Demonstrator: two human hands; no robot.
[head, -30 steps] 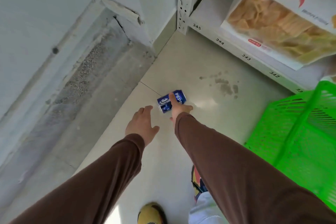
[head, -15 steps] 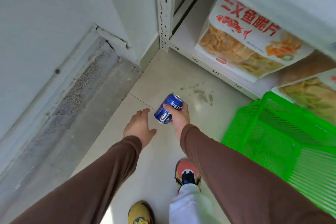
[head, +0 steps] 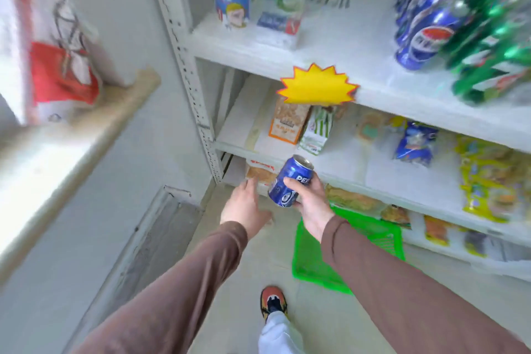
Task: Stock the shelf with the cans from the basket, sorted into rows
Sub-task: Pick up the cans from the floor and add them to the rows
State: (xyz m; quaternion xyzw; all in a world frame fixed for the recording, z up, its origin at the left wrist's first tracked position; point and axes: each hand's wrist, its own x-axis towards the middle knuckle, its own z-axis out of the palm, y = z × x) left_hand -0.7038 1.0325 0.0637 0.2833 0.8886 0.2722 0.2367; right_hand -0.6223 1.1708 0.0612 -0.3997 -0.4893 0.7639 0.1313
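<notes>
One blue Pepsi can [head: 290, 181] gripped tilted in right hand [head: 311, 204], fingers wrapped round it, above green basket [head: 316, 270] by shelf [head: 373, 95]. Left hand [head: 244, 210] empty, fingers relaxed. Risk: fast move w/ tilted can, could slip or land in green-bottle row.

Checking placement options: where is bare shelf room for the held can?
The upper shelf is bare between the small box and the blue cans. The shelf below has bare patches beside the striped packet. The right end is crowded with green cans.

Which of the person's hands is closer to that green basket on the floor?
Right. The right hand, holding the blue can, hangs just above the green basket; the left hand is off to its left.
</notes>
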